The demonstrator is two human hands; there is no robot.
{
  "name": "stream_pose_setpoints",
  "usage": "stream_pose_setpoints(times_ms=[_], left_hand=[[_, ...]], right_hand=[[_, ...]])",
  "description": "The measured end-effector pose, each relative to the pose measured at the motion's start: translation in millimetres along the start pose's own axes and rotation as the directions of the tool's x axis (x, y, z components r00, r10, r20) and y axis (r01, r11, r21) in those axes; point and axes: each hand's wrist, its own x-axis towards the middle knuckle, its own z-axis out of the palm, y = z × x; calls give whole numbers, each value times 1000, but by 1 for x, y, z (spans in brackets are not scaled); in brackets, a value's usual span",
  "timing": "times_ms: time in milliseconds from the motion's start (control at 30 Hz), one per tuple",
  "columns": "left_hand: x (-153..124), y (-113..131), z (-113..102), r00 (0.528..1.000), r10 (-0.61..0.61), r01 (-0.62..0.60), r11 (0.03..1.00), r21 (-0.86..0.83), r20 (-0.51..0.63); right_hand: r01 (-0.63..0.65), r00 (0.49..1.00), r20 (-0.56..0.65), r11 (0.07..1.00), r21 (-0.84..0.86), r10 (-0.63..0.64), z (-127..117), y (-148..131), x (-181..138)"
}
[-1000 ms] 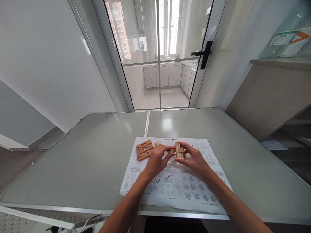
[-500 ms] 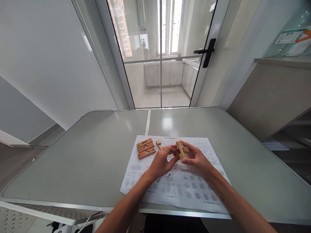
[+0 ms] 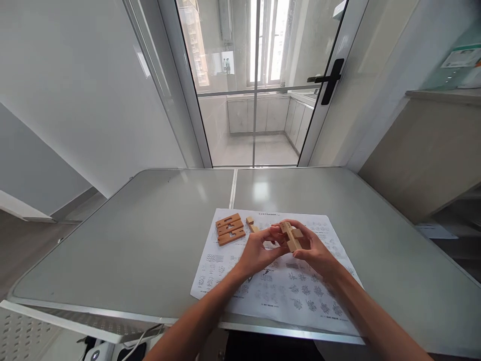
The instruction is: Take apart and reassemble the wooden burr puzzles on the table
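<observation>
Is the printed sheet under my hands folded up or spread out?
Spread out: the printed sheet lies open on the table, with rows of diagrams showing across it.

Beyond the grip, we see daylight fill a window (image 3: 268, 45) behind a glass door (image 3: 254, 115) with a black handle (image 3: 331, 81). Below the grip, we see a grey tabletop (image 3: 150, 240) catching a pale reflection (image 3: 260, 190); left of the grip, a white wall (image 3: 82, 75) and brownish floor (image 3: 22, 245); to its right, a beige panel (image 3: 421, 155) beneath a ledge (image 3: 447, 97).

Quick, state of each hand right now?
Left hand: at the light wooden blocks; grip cannot be told.
Right hand: closed, holding the light wooden blocks between thumb and fingers.
</observation>
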Motion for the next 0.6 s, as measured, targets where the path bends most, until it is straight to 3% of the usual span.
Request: stream_pose_setpoints(times_ms=[300, 600], left_hand=[[1, -3, 0, 986, -34, 46, 996, 74, -161], [1, -1, 1, 997, 28, -21, 995, 98, -68]], right_hand=[[57, 986, -138, 969, -242, -93, -14, -5, 4], [20, 989, -145, 1000, -20, -23, -8, 4, 2]])
